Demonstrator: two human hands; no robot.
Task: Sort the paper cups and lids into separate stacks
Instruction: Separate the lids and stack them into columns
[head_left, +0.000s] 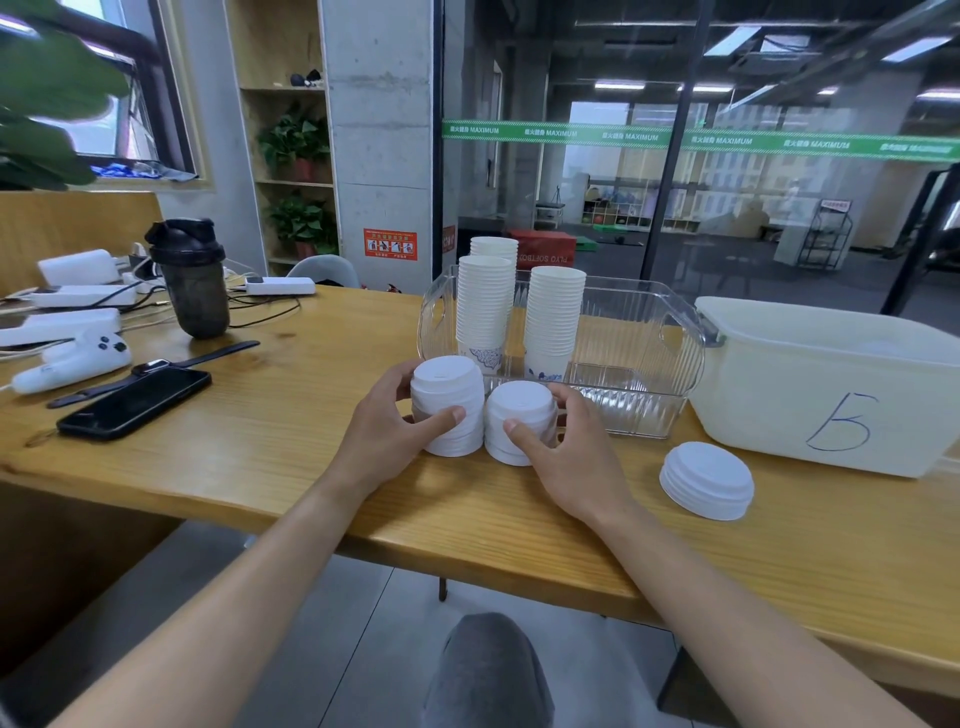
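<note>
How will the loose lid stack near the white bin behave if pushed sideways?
The loose lid stack sits low and wide on the table, so it probably slides rather than tips. It looks like thin white plastic or paper, so likely light. Nothing holds the layers, so a push on the top might shear them apart.

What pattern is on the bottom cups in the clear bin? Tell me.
Blue print on white, seen on the bottom cups in the head view.
</note>
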